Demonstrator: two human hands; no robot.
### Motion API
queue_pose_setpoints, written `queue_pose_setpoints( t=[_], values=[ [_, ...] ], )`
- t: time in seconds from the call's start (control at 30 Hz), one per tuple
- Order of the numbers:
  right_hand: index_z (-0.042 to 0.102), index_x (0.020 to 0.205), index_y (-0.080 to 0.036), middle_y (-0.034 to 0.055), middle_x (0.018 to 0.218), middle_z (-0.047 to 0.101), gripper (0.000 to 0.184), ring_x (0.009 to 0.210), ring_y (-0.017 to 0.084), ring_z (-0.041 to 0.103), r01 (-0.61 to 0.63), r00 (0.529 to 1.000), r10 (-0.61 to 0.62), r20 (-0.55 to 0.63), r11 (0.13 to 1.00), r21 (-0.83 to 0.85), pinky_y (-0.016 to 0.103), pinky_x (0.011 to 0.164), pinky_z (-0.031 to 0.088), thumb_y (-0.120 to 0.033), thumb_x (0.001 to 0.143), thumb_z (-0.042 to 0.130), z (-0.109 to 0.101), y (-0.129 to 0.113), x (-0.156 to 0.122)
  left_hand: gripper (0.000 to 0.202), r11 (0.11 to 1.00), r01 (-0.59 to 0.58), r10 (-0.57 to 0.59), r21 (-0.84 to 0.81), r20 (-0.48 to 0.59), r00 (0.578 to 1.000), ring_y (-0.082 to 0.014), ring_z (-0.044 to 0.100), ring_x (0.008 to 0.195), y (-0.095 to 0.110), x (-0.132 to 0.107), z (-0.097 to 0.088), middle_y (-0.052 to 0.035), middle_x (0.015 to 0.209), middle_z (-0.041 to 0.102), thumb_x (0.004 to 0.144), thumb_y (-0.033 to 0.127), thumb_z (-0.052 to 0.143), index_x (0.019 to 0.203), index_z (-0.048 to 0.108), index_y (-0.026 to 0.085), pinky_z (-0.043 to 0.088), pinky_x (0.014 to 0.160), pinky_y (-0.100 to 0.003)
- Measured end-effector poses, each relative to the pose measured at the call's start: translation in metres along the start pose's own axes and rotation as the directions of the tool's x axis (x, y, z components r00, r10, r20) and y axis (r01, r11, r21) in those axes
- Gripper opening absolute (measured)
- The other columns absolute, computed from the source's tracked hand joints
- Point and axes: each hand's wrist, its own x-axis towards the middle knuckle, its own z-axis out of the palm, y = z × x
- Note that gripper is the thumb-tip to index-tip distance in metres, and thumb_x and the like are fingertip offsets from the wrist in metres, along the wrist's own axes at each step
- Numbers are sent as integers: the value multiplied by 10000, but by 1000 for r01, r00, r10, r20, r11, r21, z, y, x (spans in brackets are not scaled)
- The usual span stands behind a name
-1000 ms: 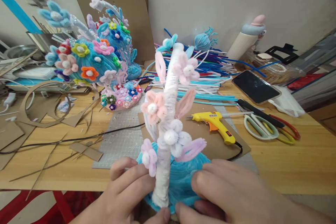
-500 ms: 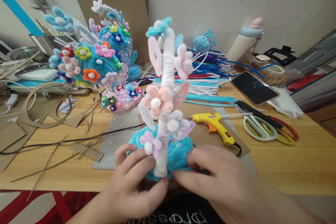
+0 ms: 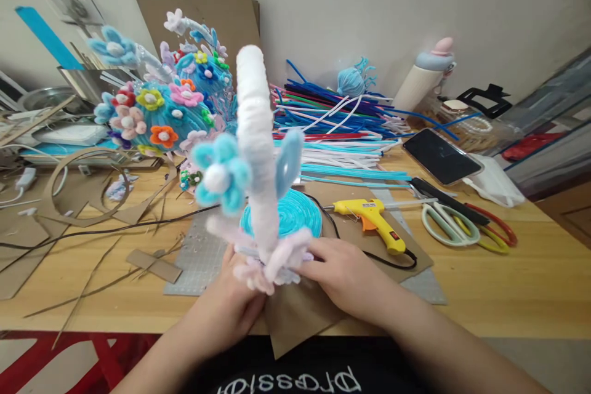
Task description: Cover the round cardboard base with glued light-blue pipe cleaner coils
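Observation:
A white wrapped pipe-cleaner stem (image 3: 258,154) stands up between my hands, its top end at the upper middle. A blue fuzzy flower (image 3: 220,173) with a white centre and a blue leaf (image 3: 289,163) are on it, with pale pink and lilac flowers and leaves (image 3: 272,265) clustered low. Just behind is a round base (image 3: 295,212) of coiled blue pipe cleaner. My left hand (image 3: 240,295) is closed at the lower left of this flower piece, its fingertips partly hidden. From the right, my right hand (image 3: 346,277) closes on the same piece, fingertips behind the petals.
A yellow glue gun (image 3: 369,218) lies on cardboard at right, near scissors (image 3: 450,225) and a phone (image 3: 442,157). Pipe cleaners (image 3: 341,120) are piled at the back. Finished flower-covered pieces (image 3: 164,111) stand back left; cardboard scraps (image 3: 154,266) and a black cord (image 3: 115,223) lie left.
The flower piece has been turned and tipped in my hands: its pastel flowers now bunch low and the blue flower shows at left. The coiled blue base shows more fully.

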Motion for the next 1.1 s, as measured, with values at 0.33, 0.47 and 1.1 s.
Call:
queue_pose_setpoints(
  t=[0.33, 0.47, 1.1],
  values=[
    [679, 1028, -260, 36, 959, 663, 290, 880, 183, 602, 17, 1000, -16, -24, 998, 62, 290, 735, 464, -98, 922, 463, 0, 0, 0, 198, 950, 306, -313, -69, -173, 934, -269, 586, 992, 14, 8, 24, -82, 1016, 646, 807, 209, 568, 1004, 583, 215, 479, 871, -493],
    [642, 1007, -213, 47, 923, 653, 232, 865, 192, 602, -9, 999, 11, -37, 998, 67, 302, 737, 474, -108, 924, 453, 2, -1, -1, 99, 940, 339, -341, -46, -185, 922, -269, 586, 926, 16, 18, 27, -69, 911, 662, 775, 210, 573, 863, 619, 213, 467, 844, -490],
    [559, 817, -192, 38, 793, 643, 78, 752, 202, 611, -192, 968, 200, -155, 979, 64, 308, 672, 440, -145, 873, 532, 16, -12, -1, 172, 865, 491, -470, 97, -182, 864, -272, 577, 891, 27, 32, 30, -46, 847, 632, 640, 163, 583, 802, 597, 221, 442, 839, -464]
  ],
)
